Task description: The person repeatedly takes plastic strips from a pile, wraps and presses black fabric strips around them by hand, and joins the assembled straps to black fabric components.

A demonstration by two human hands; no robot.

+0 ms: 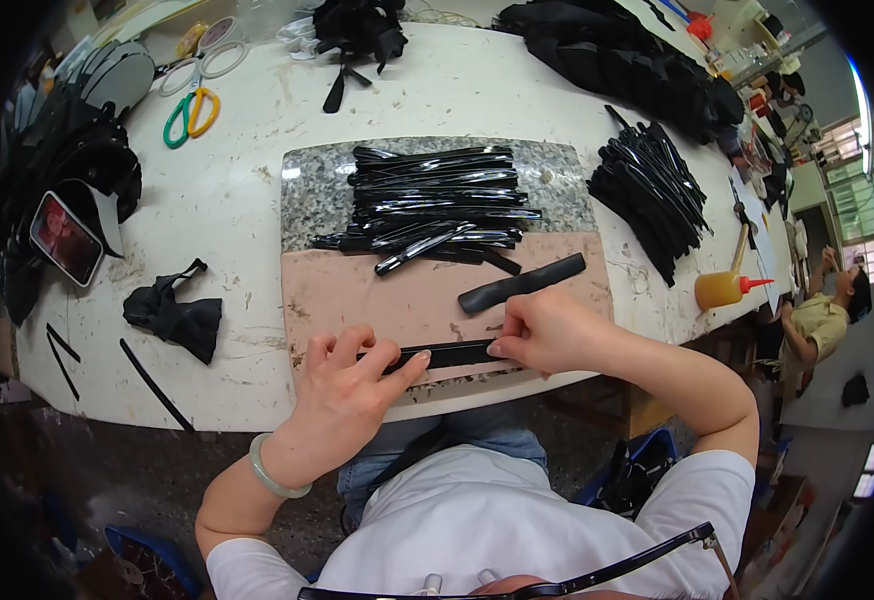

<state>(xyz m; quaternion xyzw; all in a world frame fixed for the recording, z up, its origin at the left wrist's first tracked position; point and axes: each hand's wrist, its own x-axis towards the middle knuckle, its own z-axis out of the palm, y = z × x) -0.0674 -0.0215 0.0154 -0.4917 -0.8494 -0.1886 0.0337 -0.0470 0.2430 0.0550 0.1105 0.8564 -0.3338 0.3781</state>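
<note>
Table point(242, 180) white, scuffed; its near edge bows across the lower frame, just below the hands. Little room on that side, the person's body close beyond. Bare surface wider at left of the board, only a narrow gap at right before a loose pile of black strips point(647, 190)

Work surface mid-frame: pinkish board point(332, 290), speckled stone slab point(317, 190) showing above it. Glossy bundle of black strips point(437, 195) covers much of the slab, some lying over the board's upper edge. Pink clear mostly at left, between bundle and left hand

Long black strip point(462, 353) lies flat along the board's lower part, running between both hands. Left hand point(342, 385) at its left end, fingers spread and half curled, thumb tip down on the strip; cannot tell whether it grips or only presses. Right hand point(547, 330) at the right end, thumb and forefinger closed together on it

Black roll point(522, 282) slants just above right hand, apart from the strip. Crumpled black cloth point(182, 312) left of board, well apart from left hand
</note>
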